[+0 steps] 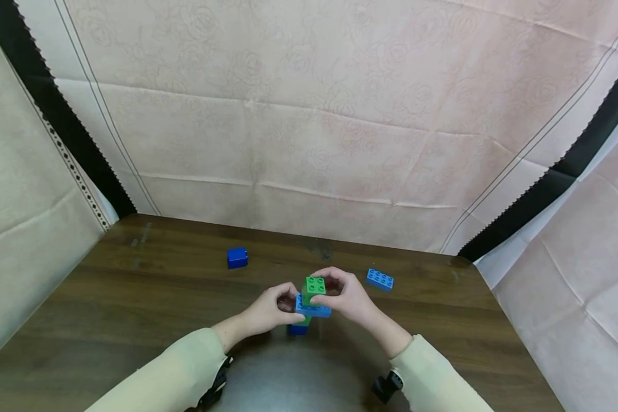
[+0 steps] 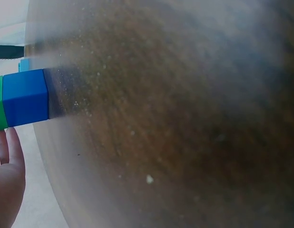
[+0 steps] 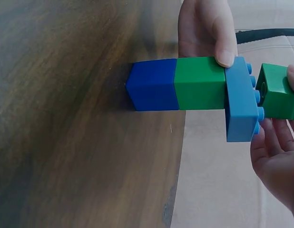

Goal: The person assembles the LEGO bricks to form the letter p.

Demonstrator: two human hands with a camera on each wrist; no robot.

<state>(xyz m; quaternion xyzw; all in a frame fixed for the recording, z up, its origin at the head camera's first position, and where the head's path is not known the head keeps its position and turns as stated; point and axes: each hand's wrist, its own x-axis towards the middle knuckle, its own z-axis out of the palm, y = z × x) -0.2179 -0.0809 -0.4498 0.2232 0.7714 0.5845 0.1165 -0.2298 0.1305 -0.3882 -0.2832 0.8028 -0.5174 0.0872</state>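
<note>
A stack stands upright on the table: a dark blue brick (image 3: 154, 85) at the bottom, a green brick (image 3: 200, 83) on it, and a longer light blue brick (image 1: 316, 311) across the top, jutting out to the right. My left hand (image 1: 273, 309) pinches the stack's left side, its thumb at the seam between the light blue and green bricks. My right hand (image 1: 350, 296) holds a second green brick (image 1: 314, 290) between thumb and fingers. In the right wrist view this brick (image 3: 275, 90) is tilted just above the light blue studs; whether it touches them I cannot tell.
A loose dark blue brick (image 1: 237, 258) lies toward the table's back, left of the hands. Another light blue brick (image 1: 380, 279) lies studs up to the right. Pale patterned cloth (image 1: 298, 126) hangs behind the wooden table (image 1: 159, 286) and at both sides.
</note>
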